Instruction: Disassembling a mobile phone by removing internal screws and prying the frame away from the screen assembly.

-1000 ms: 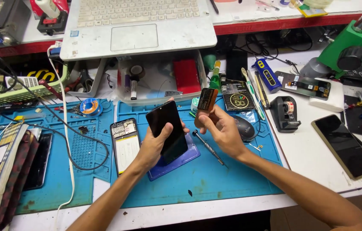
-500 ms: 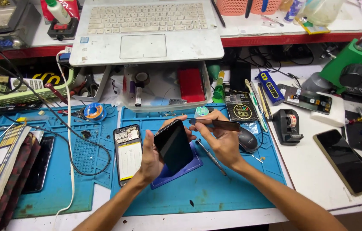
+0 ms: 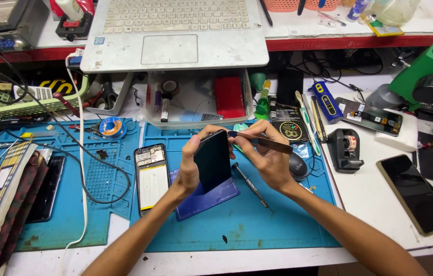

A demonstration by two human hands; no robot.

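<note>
Fingers of the left hand clasp an upright dark phone; the right hand pinches a thin tool at its top edge.

Bright, even overhead light — soft shadows, sharp focus, slight wide-angle bending at the edges.

White laptop, tape dispenser, solder spool, green cutting tool.

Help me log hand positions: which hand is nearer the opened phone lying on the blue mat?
Left. The left hand, gripping the dark phone, is just right of the opened phone. The right hand, holding a thin tool, is farther right, beyond the dark phone.
</note>
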